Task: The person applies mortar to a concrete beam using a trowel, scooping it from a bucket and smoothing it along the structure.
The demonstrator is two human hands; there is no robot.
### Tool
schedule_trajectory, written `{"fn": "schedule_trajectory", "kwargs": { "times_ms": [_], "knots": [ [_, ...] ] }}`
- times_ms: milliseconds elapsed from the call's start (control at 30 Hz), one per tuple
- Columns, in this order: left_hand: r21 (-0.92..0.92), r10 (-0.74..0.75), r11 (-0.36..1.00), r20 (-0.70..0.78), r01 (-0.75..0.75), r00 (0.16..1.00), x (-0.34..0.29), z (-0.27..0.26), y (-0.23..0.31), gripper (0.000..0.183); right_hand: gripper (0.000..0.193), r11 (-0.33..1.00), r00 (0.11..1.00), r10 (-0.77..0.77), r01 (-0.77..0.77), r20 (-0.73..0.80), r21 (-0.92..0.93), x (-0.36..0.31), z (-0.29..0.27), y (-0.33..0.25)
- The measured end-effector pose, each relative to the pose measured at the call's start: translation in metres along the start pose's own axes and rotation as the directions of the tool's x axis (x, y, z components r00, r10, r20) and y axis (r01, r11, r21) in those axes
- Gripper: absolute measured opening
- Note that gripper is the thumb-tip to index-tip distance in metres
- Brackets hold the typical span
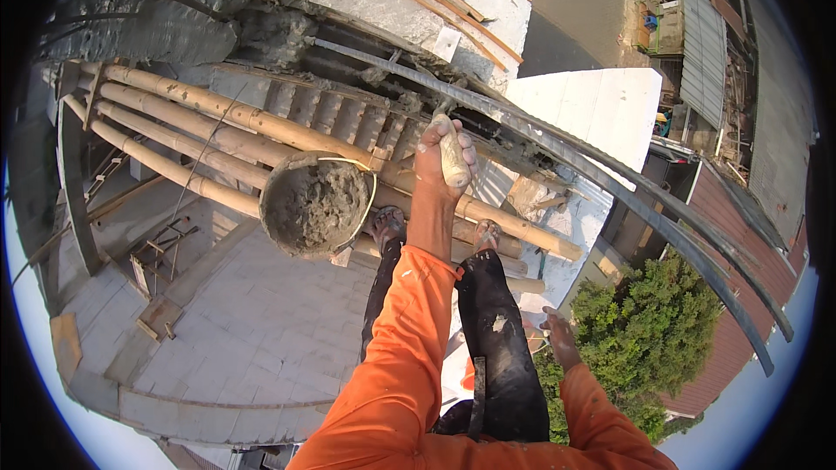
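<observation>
My left fingers (467,153) clench a tool handle (454,165) right of the mortar bucket (275,209); my right fingers (552,322) hang loose. The bucket seems perched on round bamboo poles (209,107); a knock might tip it.

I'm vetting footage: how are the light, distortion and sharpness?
Head view: bright daylight leaves the white sheet nearly washed out; head view: the dark bars look bowed toward the rim, probably partly the lens; head view: the bucket and left hand look fairly sharp.
</observation>
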State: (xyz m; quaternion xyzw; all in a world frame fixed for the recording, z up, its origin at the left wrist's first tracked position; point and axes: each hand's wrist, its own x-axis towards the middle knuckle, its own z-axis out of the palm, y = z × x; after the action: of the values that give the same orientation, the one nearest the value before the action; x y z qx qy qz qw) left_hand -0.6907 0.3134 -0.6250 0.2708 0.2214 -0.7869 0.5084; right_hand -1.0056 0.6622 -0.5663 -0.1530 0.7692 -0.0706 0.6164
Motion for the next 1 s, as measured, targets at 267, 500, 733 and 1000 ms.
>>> {"fn": "schedule_trajectory", "kwargs": {
  "times_ms": [267,500,733,1000],
  "knots": [
    [0.933,0.388,-0.199,-0.206,0.300,0.898,-0.224,-0.099,0.043,0.047,0.055,0.980,0.957,-0.200,0.192,0.211,0.058,0.103,0.105,-0.083],
    [0.176,0.606,-0.750,-0.205,0.638,0.769,-0.278,-0.123,0.197,0.020,0.039,0.869,0.766,-0.493,0.453,0.413,0.199,0.221,0.311,-0.200],
    [-0.231,0.555,-0.828,-0.473,0.511,0.684,-0.189,-0.156,0.267,0.016,0.049,0.847,0.832,-0.475,0.521,0.287,-0.107,0.247,0.422,-0.250],
    [-0.023,0.265,-0.954,-0.525,0.298,0.809,-0.195,-0.249,0.276,0.026,0.055,0.922,0.829,-0.387,0.355,0.404,0.154,0.221,0.439,-0.233]
  ]
}}
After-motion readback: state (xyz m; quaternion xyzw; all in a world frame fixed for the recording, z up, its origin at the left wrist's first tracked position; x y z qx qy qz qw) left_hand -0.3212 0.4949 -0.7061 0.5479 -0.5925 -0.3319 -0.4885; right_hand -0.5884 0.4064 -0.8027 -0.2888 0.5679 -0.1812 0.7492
